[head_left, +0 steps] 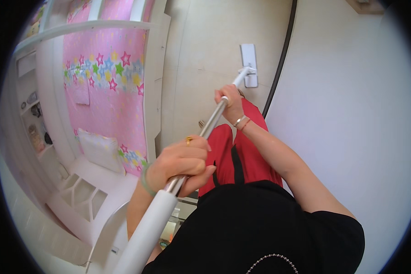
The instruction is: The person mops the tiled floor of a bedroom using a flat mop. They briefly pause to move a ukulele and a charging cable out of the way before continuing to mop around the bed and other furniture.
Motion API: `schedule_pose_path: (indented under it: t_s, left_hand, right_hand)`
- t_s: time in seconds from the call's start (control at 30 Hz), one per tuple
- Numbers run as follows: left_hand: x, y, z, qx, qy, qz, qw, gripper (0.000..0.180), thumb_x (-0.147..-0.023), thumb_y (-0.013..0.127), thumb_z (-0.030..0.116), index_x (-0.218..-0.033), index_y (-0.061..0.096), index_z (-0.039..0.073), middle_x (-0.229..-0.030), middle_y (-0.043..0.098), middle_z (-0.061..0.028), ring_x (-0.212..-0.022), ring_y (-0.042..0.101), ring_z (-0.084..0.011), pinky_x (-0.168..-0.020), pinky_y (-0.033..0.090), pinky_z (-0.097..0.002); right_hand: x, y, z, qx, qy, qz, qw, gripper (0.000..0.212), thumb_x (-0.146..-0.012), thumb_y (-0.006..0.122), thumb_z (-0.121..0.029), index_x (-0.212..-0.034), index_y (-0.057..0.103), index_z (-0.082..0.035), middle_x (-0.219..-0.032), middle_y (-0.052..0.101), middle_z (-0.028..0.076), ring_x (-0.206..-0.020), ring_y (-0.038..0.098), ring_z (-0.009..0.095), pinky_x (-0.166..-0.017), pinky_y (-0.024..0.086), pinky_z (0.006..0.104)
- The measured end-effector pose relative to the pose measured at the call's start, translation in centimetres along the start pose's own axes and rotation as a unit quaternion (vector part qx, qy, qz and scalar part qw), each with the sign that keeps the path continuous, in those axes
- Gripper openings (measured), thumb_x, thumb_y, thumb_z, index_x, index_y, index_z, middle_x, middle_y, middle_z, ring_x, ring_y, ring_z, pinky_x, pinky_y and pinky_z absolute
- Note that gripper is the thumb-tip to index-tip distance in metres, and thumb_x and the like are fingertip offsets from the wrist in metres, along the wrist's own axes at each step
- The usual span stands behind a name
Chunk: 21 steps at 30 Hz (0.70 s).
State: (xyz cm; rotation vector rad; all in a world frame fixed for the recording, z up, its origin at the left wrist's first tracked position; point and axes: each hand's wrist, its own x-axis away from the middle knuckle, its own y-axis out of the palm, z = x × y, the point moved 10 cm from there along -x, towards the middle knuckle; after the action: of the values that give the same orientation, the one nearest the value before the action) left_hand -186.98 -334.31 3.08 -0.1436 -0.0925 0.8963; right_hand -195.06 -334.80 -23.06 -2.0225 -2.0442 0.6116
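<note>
A flat mop [212, 119] with a silver pole runs slantwise across the view, its thick white grip at the lower left. My left hand [183, 160] is wrapped round the upper pole, just past the white grip. Farther down, my right hand [229, 101] closes round the pole near a white collar. The white rectangular mop head [248, 55] lies flat on the pale floor, close to the dark strip along the right wall. Its underside is hidden.
To the left stands a white bed frame with a pink star-patterned sheet [100, 109] and a pillow [100, 150]. Shelves [34, 114] with small items are beyond it. A dark baseboard [283, 64] edges the white wall [347, 114] at the right. Pale tiled floor [192, 50] lies between.
</note>
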Motion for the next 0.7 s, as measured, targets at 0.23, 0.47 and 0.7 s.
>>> schedule_pose_path:
  t_s: [0.23, 0.47, 0.7]
  left_hand:
    - [9.7, -6.1, 0.0, -0.07, -0.035, 0.118, 0.99, 0.038, -0.068, 0.064, -0.012, -0.057, 0.033, 0.005, -0.056, 0.039, -0.0053, -0.053, 0.043, -0.0229, -0.07, 0.049, -0.0393]
    - [20.9, -7.8, -4.6, -0.104, -0.011, 0.339, 0.935, 0.032, -0.073, 0.059, -0.012, -0.06, 0.036, 0.005, -0.058, 0.045, -0.0047, -0.052, 0.045, -0.0197, -0.071, 0.049, -0.0402]
    - [34.9, -6.2, -6.9, -0.034, 0.004, 0.524, 0.851, 0.028, -0.08, 0.051, -0.012, -0.063, 0.036, 0.005, -0.059, 0.049, -0.0061, -0.056, 0.047, -0.0165, -0.075, 0.049, -0.0425]
  right_hand:
    - [-0.6, 13.4, -6.8, -0.115, -0.063, -0.078, 0.988, 0.019, -0.069, 0.067, -0.003, -0.068, 0.051, -0.012, -0.067, 0.051, 0.005, -0.073, 0.051, 0.029, -0.063, 0.044, 0.0397]
    - [1.1, 26.2, -9.6, -0.104, -0.147, -0.305, 0.935, 0.012, -0.07, 0.065, -0.01, -0.068, 0.055, -0.016, -0.07, 0.057, 0.0, -0.08, 0.055, 0.025, -0.065, 0.047, 0.0375]
    - [11.4, 32.9, -10.5, 0.042, -0.157, -0.486, 0.859, 0.008, -0.072, 0.068, -0.018, -0.072, 0.059, -0.018, -0.078, 0.06, -0.003, -0.092, 0.056, 0.021, -0.068, 0.051, 0.0376]
